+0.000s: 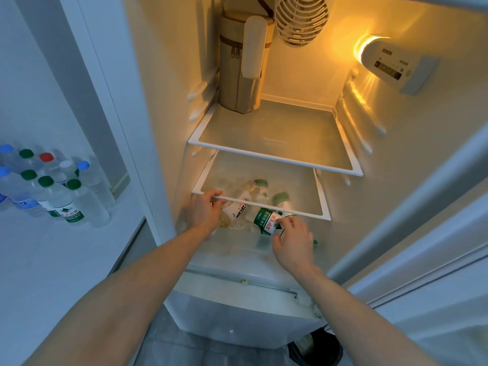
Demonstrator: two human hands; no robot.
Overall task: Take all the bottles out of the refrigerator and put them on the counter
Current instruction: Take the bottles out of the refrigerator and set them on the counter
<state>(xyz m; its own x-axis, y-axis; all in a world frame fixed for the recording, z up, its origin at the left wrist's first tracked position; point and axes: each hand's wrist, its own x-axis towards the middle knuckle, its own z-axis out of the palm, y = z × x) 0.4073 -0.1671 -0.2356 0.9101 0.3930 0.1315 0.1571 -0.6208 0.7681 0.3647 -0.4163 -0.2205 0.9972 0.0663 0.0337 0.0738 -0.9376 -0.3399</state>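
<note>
Left hand (204,211) curls around a pale-labelled bottle (232,212) beneath the lower shelf (320,196). Right of it, right hand (291,237) closes its fingers on a green-labelled bottle (266,220). Left of that shelf, capped bottles (50,188) stand on the counter (39,260).

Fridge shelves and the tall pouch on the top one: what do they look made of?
Shelves: seemingly clear glass panes in white plastic frames; bottles show through the lower one. Pouch: beige woven fabric, probably; matte, with seams and a zipper pull.
</note>
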